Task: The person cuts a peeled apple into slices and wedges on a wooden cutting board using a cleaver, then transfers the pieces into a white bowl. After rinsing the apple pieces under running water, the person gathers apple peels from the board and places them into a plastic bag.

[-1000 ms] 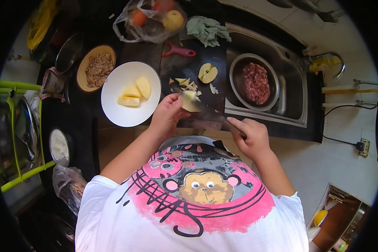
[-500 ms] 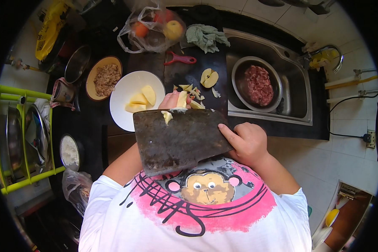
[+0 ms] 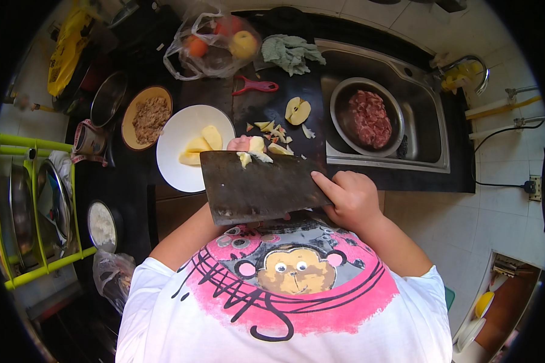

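Cleaver, a broad dark rectangular steel blade [image 3: 261,186], was held flat and raised, gripped at its right end by the closed right hand [image 3: 351,199]; pale fruit pieces [image 3: 252,151] lay on its far edge. The left hand [image 3: 239,144] was mostly hidden behind it, its grip indeterminable. Far left on the black countertop [image 3: 127,187] lay a clear plastic bag of fruit [image 3: 215,39] and a yellow packet [image 3: 68,48]; a steel sink [image 3: 430,121] sat right, above white floor tiles [image 3: 466,224].

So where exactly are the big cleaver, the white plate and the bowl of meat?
cleaver [image 3: 263,187], head view, middle of the broad dark blade held flat.
white plate [image 3: 172,169], head view, bare lower-left part beside the pale fruit pieces.
bowl of meat [image 3: 336,121], head view, bare left inner wall of the metal bowl in the sink.
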`<state>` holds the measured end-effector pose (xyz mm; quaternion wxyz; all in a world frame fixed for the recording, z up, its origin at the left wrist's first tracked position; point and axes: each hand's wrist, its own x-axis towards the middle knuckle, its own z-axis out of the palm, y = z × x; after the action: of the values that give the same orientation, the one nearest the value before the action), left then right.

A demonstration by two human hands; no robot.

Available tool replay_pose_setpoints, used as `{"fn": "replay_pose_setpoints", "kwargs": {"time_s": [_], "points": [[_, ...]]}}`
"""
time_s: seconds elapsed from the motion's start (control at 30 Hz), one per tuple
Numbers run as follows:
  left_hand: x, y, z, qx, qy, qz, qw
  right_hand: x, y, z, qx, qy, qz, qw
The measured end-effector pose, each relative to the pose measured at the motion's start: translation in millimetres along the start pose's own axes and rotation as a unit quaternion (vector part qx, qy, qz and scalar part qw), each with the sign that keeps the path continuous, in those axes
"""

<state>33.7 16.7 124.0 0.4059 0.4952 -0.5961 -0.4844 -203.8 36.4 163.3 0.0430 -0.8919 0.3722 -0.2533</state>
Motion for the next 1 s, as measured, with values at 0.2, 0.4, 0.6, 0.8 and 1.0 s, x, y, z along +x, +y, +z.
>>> {"fn": "replay_pose_setpoints", "kwargs": {"time_s": [0.2,0.4,0.6,0.8,1.0], "points": [[-5,-8,-3,-0.198,-0.157,0.020,0.967,1,3,0,-0.011,-0.003,0.008,1.000],[5,-11,4,-0.764,-0.108,-0.256,0.583,1,7,-1,-0.008,-0.014,0.013,1.000],[21,1,0,-0.572,0.045,-0.374,0.728,3,17,-15,0.299,-0.034,0.229,0.926],[26,-2,-10,-0.641,-0.177,-0.340,0.665,34,34,-45,0.673,-0.066,0.510,0.532],[29,8,-7,-0.594,-0.197,-0.329,0.708,38,36,-42,0.671,-0.096,0.503,0.536]]}}
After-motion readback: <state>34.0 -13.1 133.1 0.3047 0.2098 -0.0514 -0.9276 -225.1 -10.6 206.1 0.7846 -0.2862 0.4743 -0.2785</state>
